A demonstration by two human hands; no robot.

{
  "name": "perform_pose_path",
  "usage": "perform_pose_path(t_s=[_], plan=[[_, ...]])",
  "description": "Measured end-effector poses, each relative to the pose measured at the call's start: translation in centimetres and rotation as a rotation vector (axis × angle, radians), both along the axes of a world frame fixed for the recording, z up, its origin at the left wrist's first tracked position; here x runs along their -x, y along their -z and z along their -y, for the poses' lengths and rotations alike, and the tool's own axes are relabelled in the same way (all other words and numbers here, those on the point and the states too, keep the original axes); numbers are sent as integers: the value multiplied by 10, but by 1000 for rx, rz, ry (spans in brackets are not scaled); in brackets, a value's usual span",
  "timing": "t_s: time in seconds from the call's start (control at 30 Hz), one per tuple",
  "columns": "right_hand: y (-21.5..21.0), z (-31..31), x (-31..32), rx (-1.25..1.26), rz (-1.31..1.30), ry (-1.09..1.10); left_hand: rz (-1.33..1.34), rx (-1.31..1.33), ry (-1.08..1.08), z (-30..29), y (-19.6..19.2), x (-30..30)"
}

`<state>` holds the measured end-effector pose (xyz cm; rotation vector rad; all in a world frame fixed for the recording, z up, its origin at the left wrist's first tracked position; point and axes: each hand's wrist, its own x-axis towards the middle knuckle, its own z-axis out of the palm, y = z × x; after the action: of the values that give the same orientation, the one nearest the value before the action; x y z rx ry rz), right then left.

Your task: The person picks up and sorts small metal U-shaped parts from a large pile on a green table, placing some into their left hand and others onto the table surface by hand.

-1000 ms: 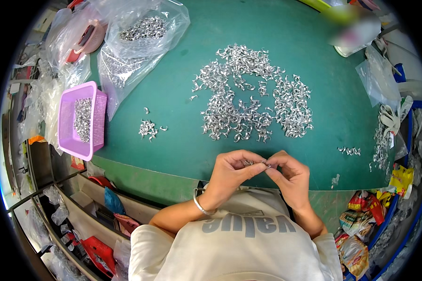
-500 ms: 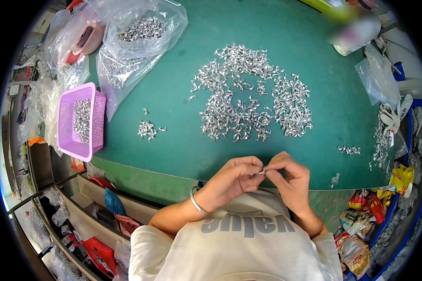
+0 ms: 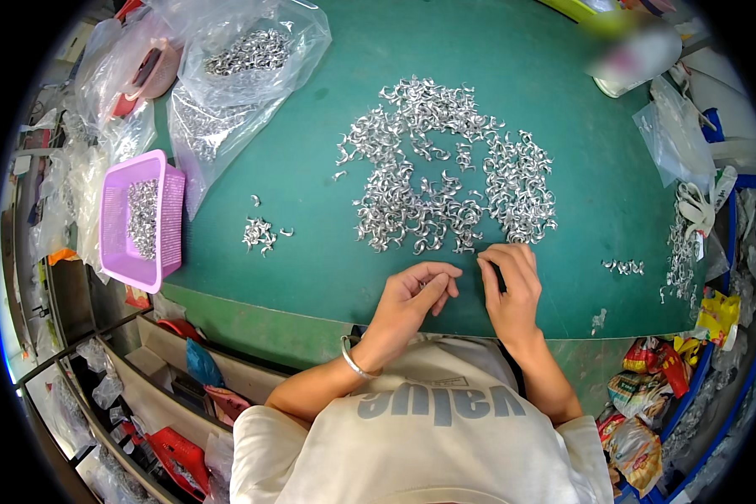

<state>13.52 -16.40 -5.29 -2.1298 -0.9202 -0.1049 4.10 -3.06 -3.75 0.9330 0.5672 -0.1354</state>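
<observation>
Many small silvery curved metal pieces [image 3: 386, 202] lie in a ring-like heap on the green table. My left hand [image 3: 413, 301], a bracelet at its wrist, is closed with curled fingers just below the heap. A silvery glint shows inside it, but what it holds is mostly hidden. Beside it, my right hand [image 3: 512, 290] reaches to the heap's near right edge. Its fingers are bent down and stand apart from the thumb, with nothing seen between them. A few more pieces [image 3: 259, 233] form a small cluster to the left.
At the left stands a purple basket [image 3: 176, 223] with metal pieces inside; behind it lie clear plastic bags [image 3: 298, 80] of more pieces. Toward the right are a short row of pieces [image 3: 623, 267] and a larger strip of them [image 3: 680, 260]. The green table's [image 3: 328, 298] near edge runs before me.
My hands have parted from a shared pinch on a small metal piece. The right hand moved forward to the heap; the left shifted slightly left and forward, with its fingers curled.
</observation>
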Motion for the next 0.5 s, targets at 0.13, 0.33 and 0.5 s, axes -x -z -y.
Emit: perform_pose_path(t_s=[0.13,0.33,0.5], plan=[[-9,-13,0,142,47,55,16,-72,24,0,6,0],[5,-5,-2,54,7,-31,50,8,2,-2,8,3],[-12,-4,8,-159,-437,28,79,-147,-71,3,2,1]])
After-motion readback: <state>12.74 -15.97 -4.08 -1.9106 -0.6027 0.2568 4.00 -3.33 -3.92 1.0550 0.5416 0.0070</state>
